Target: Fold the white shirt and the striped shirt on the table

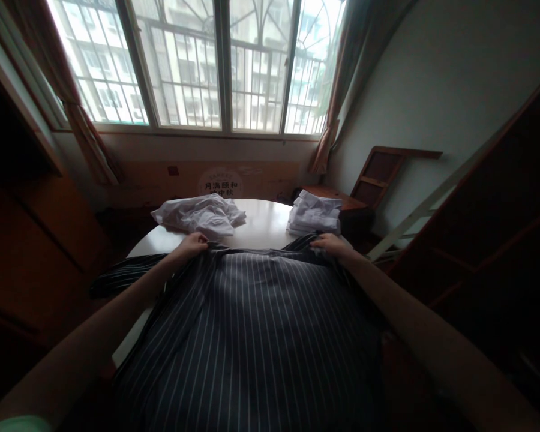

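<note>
A dark shirt with thin white stripes (252, 324) lies spread over the near part of a pale round table (263, 225). My left hand (192, 245) grips the shirt's far edge on the left side. My right hand (330, 245) grips the same far edge on the right side. One striped sleeve (121, 275) trails off the table to the left. Both arms stretch forward over the cloth.
A crumpled white garment (200, 216) lies at the table's far left. A folded stack of white clothes (314, 215) sits at the far right. Behind the table is a barred window (216, 66). Dark wooden furniture (40, 252) flanks both sides, with a wooden frame (382, 174) leaning at the right.
</note>
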The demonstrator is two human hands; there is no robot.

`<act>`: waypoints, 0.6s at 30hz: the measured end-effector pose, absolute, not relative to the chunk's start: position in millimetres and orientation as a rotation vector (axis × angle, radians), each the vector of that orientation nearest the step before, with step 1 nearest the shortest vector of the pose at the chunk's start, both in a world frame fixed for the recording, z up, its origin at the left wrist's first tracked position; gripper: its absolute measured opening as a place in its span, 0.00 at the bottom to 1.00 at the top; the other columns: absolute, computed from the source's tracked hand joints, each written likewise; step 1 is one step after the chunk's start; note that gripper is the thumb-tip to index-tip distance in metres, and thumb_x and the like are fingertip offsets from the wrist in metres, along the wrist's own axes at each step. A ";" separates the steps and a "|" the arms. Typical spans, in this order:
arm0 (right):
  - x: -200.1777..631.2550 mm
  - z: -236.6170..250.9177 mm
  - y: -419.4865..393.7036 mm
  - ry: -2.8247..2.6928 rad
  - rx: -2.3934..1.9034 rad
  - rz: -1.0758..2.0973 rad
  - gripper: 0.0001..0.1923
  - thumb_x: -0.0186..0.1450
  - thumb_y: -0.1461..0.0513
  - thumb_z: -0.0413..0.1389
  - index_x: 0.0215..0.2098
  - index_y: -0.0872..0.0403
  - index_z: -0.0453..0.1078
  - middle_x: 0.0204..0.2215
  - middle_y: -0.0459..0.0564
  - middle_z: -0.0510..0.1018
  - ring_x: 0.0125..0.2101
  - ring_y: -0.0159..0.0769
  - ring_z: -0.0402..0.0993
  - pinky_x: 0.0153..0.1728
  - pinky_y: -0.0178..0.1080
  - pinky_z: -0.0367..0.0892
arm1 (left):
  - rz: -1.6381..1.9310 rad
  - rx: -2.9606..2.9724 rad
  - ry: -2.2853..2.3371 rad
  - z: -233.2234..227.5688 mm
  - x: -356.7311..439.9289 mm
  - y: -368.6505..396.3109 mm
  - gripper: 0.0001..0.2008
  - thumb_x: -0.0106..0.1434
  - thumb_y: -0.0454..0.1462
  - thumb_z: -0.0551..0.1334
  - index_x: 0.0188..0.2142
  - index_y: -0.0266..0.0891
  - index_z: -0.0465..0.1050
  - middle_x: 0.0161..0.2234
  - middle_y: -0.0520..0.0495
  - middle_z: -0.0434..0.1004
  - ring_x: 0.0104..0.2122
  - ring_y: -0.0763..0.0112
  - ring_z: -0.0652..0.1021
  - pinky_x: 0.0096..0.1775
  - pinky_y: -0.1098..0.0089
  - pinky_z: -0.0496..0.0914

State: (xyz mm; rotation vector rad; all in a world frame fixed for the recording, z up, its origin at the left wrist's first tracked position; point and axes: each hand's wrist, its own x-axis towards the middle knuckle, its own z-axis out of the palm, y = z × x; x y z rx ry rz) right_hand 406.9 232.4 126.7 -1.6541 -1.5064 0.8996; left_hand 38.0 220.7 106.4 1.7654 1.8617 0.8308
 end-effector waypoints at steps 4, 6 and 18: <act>364.7 147.9 193.6 -1.299 -1.263 0.777 0.16 0.58 0.58 0.50 0.43 0.55 0.65 0.28 0.46 0.75 0.27 0.30 0.71 0.31 0.33 0.66 | 1.183 1.614 1.491 145.4 62.3 189.3 0.14 0.51 0.38 0.56 0.37 0.34 0.70 0.25 0.50 0.71 0.24 0.73 0.71 0.25 0.74 0.64; 348.6 150.6 166.5 -1.763 -1.218 1.080 0.22 0.53 0.56 0.57 0.45 0.55 0.65 0.25 0.44 0.74 0.25 0.29 0.70 0.28 0.32 0.65 | 0.687 1.762 1.158 156.3 78.3 166.2 0.15 0.48 0.37 0.61 0.37 0.36 0.71 0.24 0.51 0.71 0.24 0.73 0.71 0.26 0.75 0.65; 385.7 92.7 199.1 -2.502 -1.616 0.454 0.29 0.55 0.57 0.56 0.53 0.60 0.58 0.42 0.58 0.72 0.40 0.40 0.69 0.40 0.37 0.61 | 0.275 2.099 1.587 76.7 13.6 202.7 0.21 0.42 0.42 0.64 0.37 0.35 0.69 0.36 0.44 0.72 0.37 0.62 0.71 0.39 0.69 0.64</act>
